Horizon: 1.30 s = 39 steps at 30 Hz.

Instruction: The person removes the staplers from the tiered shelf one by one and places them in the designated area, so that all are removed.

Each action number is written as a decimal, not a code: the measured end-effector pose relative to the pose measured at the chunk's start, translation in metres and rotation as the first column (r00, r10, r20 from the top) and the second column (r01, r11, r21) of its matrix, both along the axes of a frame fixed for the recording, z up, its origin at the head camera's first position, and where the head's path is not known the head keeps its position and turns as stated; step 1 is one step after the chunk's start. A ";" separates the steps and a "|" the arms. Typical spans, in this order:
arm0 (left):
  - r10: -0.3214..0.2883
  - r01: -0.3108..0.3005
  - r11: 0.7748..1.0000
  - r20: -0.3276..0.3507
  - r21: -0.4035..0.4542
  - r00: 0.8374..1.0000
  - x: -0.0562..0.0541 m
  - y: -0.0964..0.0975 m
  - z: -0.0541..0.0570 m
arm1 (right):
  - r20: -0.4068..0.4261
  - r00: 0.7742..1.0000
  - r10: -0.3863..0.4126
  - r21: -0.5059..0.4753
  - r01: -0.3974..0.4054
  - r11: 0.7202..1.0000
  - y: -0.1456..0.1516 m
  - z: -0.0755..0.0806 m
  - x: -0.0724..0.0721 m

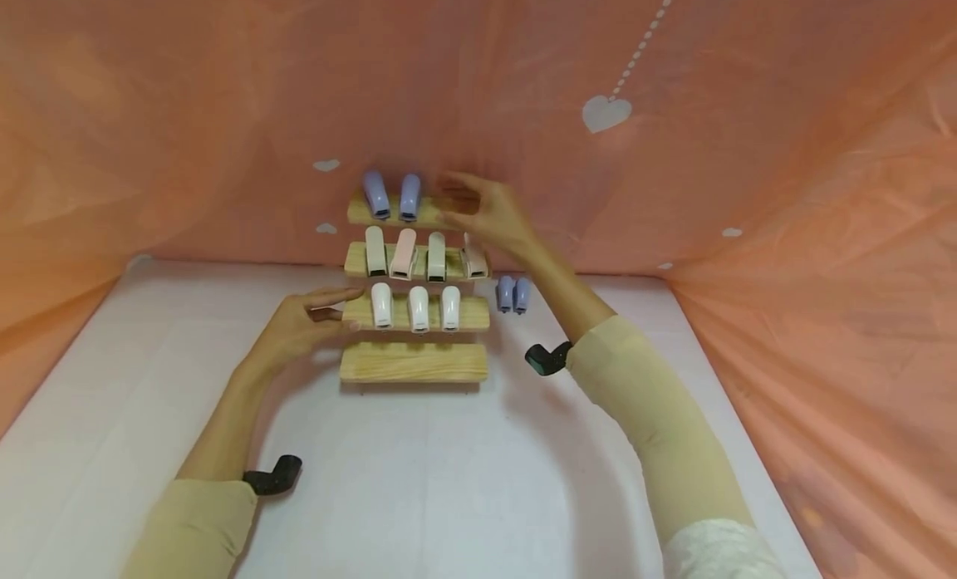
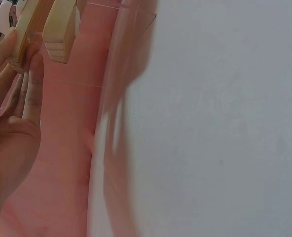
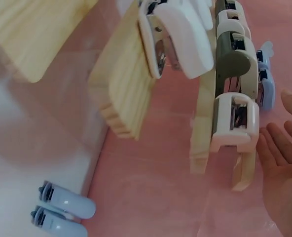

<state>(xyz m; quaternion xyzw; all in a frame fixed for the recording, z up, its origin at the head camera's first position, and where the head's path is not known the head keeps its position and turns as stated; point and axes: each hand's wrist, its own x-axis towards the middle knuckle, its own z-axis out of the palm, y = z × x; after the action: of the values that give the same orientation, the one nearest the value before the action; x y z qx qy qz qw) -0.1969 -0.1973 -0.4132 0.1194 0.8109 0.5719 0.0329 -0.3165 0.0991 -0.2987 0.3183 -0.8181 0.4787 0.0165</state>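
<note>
Upper centre of frame, right hand (image 1: 488, 213) spread near purple staplers (image 1: 409, 197), centre left, left hand (image 1: 297, 326) pinching shelf (image 1: 399, 315) end.

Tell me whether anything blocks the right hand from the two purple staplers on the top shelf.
Nothing visible does. In the head view, only a bare stretch of the top shelf separates the right hand from the nearer purple stapler.
</note>
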 end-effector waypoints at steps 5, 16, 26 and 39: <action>0.019 -0.019 1.000 0.016 -0.021 1.000 0.003 0.000 -0.002 | 0.053 0.999 0.000 0.051 -0.003 0.999 -0.012 0.001 -0.003; 0.011 -0.011 1.000 -0.012 -0.001 1.000 0.005 -0.002 0.000 | 0.030 0.996 -0.089 0.267 0.078 0.960 -0.037 0.010 -0.005; 0.002 -0.002 0.999 0.000 0.033 1.000 0.006 -0.003 -0.002 | 0.023 0.995 -0.092 0.257 0.083 0.963 -0.051 0.004 -0.007; 0.035 -0.035 0.998 0.007 -0.046 0.999 0.003 -0.003 -0.004 | -0.021 0.996 -0.091 0.136 0.093 0.986 -0.037 0.000 -0.009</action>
<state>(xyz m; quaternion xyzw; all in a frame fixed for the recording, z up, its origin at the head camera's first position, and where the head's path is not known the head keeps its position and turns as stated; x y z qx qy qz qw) -0.1937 -0.2007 -0.4172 0.1022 0.8258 0.5539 0.0286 -0.3251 0.0620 -0.2989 0.2842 -0.8628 0.4176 0.0228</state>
